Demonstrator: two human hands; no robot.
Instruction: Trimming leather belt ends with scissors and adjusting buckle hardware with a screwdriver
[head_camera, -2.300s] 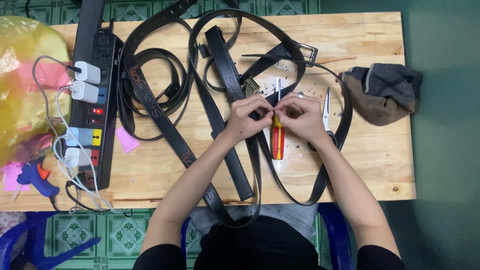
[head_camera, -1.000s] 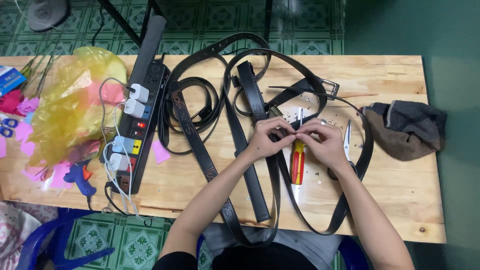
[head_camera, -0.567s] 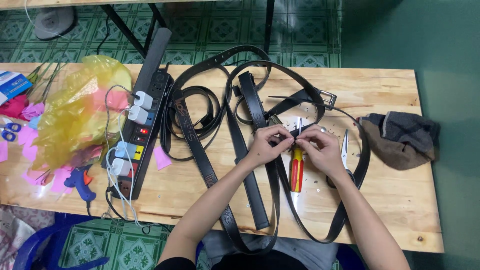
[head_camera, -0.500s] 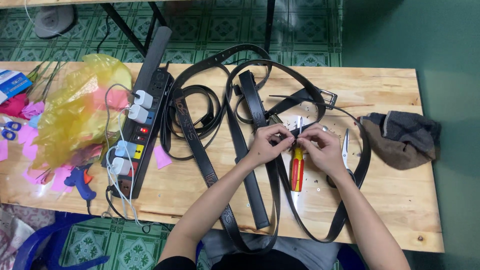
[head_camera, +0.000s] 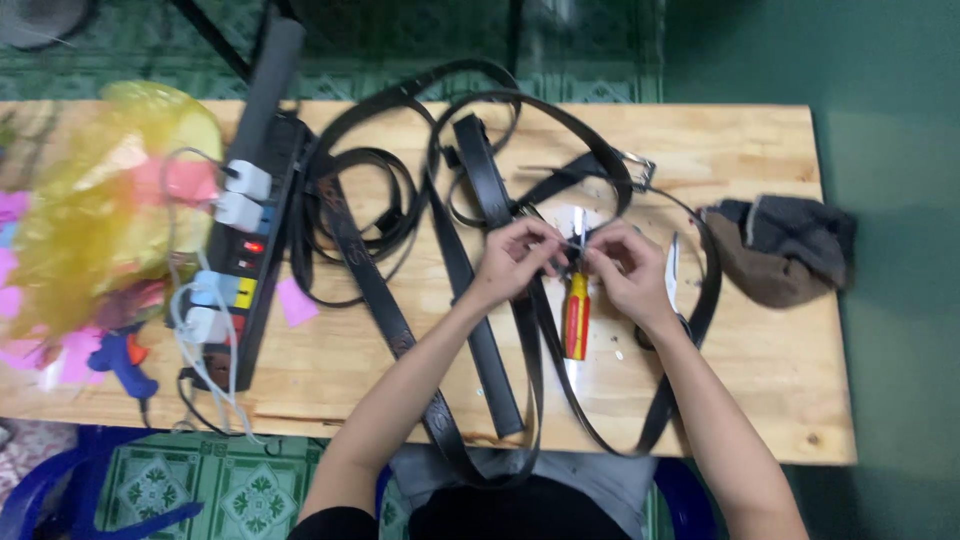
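Both hands meet over the middle of the wooden worktop (head_camera: 720, 380), fingertips nearly touching. Left hand (head_camera: 512, 258) is pinched closed on a black belt strap (head_camera: 535, 330) and what looks like a small metal piece; too small and blurred to tell exactly what. Right hand (head_camera: 625, 272) has its fingers curled shut on the same spot, thumb and forefinger gripping the little part at the strap. Just below the hands a screwdriver with a red and yellow handle (head_camera: 576, 316) lies flat, tip pointing toward the near edge. Small pliers or cutters (head_camera: 673, 272) lie just right of the right hand.

Several black belts (head_camera: 370, 215) are looped and tangled across the worktop centre, some straps hanging over the near edge toward the person's lap. One belt's metal buckle (head_camera: 638, 170) sits near the far edge. A black power strip (head_camera: 245, 260) with white plugs runs along the left part. A yellow plastic bag (head_camera: 100, 220) covers the left end, with a blue glue gun (head_camera: 120, 362) near the near-left corner. A folded brown and grey cloth (head_camera: 785, 248) rests at the right edge.
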